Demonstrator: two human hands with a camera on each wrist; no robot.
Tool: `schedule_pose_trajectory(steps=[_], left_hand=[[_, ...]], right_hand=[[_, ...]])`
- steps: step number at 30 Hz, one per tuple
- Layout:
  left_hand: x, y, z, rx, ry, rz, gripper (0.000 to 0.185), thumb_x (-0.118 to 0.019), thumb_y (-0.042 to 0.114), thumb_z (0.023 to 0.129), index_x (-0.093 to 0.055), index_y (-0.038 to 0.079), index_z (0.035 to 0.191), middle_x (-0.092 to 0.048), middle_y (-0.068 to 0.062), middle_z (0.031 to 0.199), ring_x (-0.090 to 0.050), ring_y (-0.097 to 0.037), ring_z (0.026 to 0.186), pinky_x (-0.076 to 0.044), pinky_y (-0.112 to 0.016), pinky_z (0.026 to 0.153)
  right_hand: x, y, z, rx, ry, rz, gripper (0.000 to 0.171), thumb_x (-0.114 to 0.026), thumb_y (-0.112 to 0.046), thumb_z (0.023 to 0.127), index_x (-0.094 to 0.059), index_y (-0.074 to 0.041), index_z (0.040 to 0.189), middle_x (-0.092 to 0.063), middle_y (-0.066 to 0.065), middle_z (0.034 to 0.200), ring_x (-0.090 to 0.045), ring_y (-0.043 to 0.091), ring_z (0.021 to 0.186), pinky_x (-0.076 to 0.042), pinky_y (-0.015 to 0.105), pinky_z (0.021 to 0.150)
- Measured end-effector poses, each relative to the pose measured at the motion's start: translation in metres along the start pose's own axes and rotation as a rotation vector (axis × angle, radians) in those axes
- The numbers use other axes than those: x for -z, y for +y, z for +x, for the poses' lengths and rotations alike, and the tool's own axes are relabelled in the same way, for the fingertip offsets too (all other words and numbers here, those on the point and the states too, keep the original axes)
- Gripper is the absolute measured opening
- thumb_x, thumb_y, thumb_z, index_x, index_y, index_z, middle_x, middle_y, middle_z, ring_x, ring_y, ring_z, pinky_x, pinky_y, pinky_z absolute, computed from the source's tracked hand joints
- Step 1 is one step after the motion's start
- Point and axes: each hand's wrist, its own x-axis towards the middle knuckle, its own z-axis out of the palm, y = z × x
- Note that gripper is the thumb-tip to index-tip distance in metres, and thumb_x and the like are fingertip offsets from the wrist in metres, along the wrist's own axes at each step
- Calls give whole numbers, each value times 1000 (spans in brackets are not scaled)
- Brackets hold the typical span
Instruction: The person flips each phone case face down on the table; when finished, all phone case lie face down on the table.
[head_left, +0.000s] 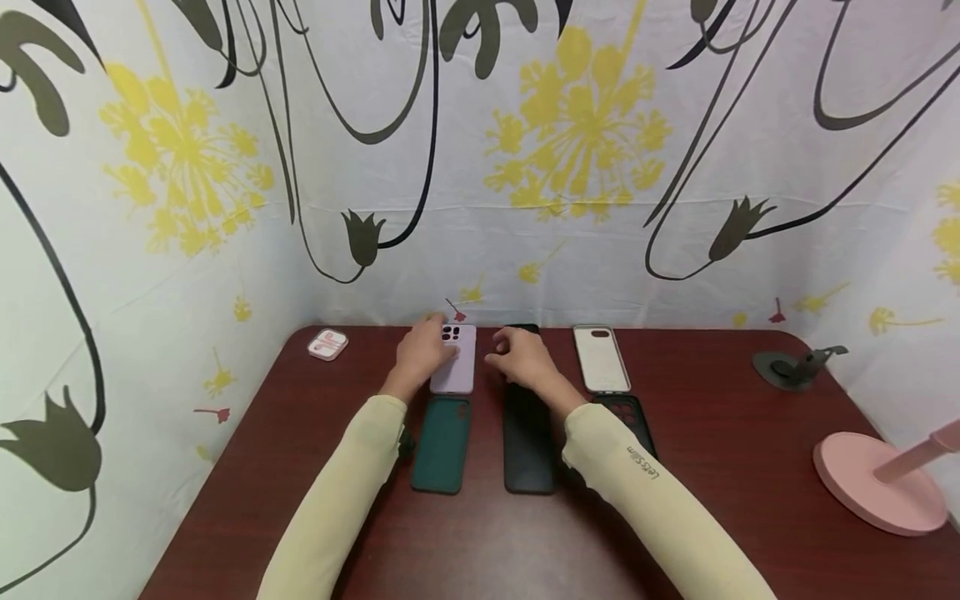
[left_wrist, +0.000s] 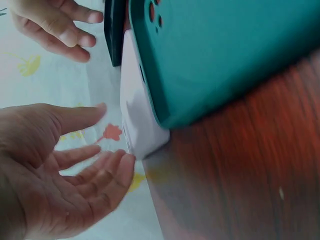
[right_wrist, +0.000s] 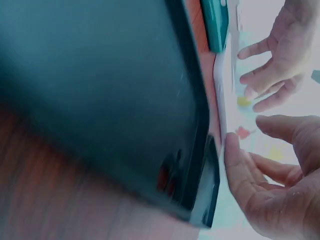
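Note:
Several phone cases lie in short columns on the table. My left hand [head_left: 422, 352] is over the lilac phone case [head_left: 462, 367], and its fingers are loosely bent with nothing between them. A green phone case [head_left: 441, 446] lies just nearer than the lilac one. My right hand [head_left: 522, 357] hovers above the far black phone case [head_left: 522, 330], thumb and fingers apart, holding nothing. The near black phone case [head_left: 528, 450] fills much of the right wrist view. Both hands face each other across the cases in the wrist views, the left one [left_wrist: 75, 170] with spread fingers.
To the right lie a white phone case [head_left: 602, 360] and another black case [head_left: 630, 414], partly covered by the right sleeve. A small white and pink square item [head_left: 327, 344] sits far left. A dark stand [head_left: 797, 368] and a pink round base [head_left: 877, 483] stand right. Patterned cloth hangs behind.

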Motion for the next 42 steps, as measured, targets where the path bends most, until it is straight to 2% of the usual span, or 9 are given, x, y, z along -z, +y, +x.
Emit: schedule_pose_trajectory(steps=[5,10,15,19,23,28,33,38,42], left_hand=[[-6,14,5,-91,-11,-89,56,-76,26,99,-56,15,150,-57,-10,148,-62,-30,129,-57,-52,102],[-12,31,7,-147,-85,-233,58,-74,20,101,-51,13,154,-57,-14,148,-65,-30,128,-59,-47,100],[-20,48,5,-105,-240,-355,66,-74,17,101,-43,10,159,-56,-17,149,-71,-30,109,-66,-41,79],[-26,57,0,-62,-334,-379,71,-74,16,101,-38,9,161,-56,-18,148,-74,-30,94,-67,-39,66],[-32,60,-4,-64,-331,-371,71,-74,15,101,-37,8,161,-56,-19,146,-74,-30,87,-67,-40,64],[-38,59,-6,-82,-316,-381,66,-73,13,101,-40,5,158,-57,-20,144,-73,-30,87,-66,-39,61],[-43,60,-5,-81,-318,-385,65,-74,10,99,-43,3,157,-57,-20,144,-73,-32,95,-65,-35,60],[-47,61,-2,-49,-303,-371,66,-75,4,97,-44,2,156,-58,-18,141,-72,-32,105,-65,-32,60],[-48,62,2,-28,-303,-326,62,-75,5,97,-47,0,152,-58,-17,139,-71,-33,106,-65,-32,60]], right_hand=[[12,20,-2,26,126,-22,40,-73,-24,100,-68,-6,136,-74,12,120,-71,30,106,-58,49,92],[22,38,-5,-4,159,-15,39,-72,-21,101,-67,-4,136,-72,14,121,-69,33,109,-57,51,94],[27,50,-10,-48,152,-40,40,-72,-18,100,-64,-3,136,-68,20,126,-66,37,115,-56,54,95],[28,57,-13,-75,130,-86,47,-72,-18,100,-60,1,141,-64,25,132,-64,43,121,-55,58,98],[27,61,-16,-83,110,-99,48,-73,-17,99,-59,3,140,-64,26,130,-64,43,119,-55,57,98],[25,62,-18,-74,105,-84,45,-75,-17,97,-62,2,136,-68,23,122,-66,39,113,-56,55,95],[25,61,-17,-86,80,-74,46,-74,-15,98,-60,2,139,-70,23,126,-67,40,117,-56,54,99],[25,60,-18,-99,47,-73,48,-71,-9,99,-57,4,142,-69,24,133,-67,41,122,-57,54,101],[26,61,-17,-101,35,-61,48,-71,-6,98,-57,5,143,-69,24,133,-73,35,110,-61,48,92]])
